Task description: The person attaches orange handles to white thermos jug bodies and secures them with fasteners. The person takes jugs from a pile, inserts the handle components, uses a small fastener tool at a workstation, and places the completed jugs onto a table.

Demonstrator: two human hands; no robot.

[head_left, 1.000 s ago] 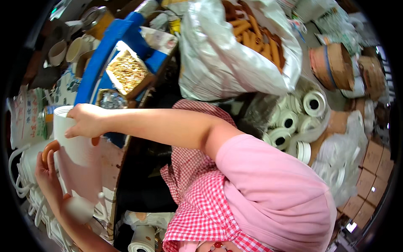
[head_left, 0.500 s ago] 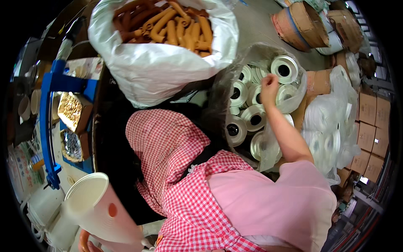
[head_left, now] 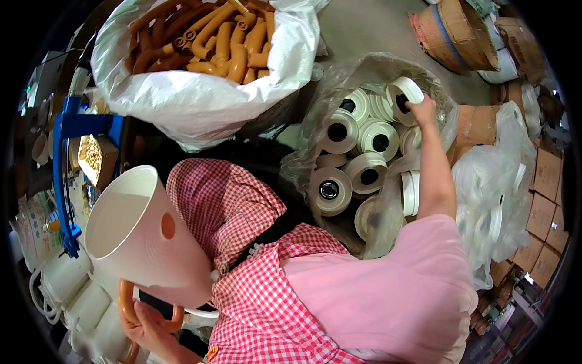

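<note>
My left hand (head_left: pixel 148 330) at the bottom left grips an orange curved piece (head_left: pixel 124 303) at the narrow end of a large white cone (head_left: pixel 145 236). The cone has a round hole in its side and its wide mouth points up and left. My right arm in a pink sleeve reaches up to the right. My right hand (head_left: pixel 421 112) is closed on a white roll (head_left: pixel 403 91), raised at the top of a clear plastic bag (head_left: pixel 364 67) that holds several such rolls with dark cores. A red checked apron covers my front.
A white sack (head_left: pixel 200 103) of orange curved tubes stands at the top left. A blue frame (head_left: pixel 66 127) and a box of small yellow pieces (head_left: pixel 94 158) are at the left. Round wooden drums (head_left: pixel 461 30), cardboard boxes (head_left: pixel 545 182) and more clear bags (head_left: pixel 491 182) crowd the right.
My right hand left the white cone, swung right to the bag of rolls and closed on one. My left hand kept the cone. The view turned right.
</note>
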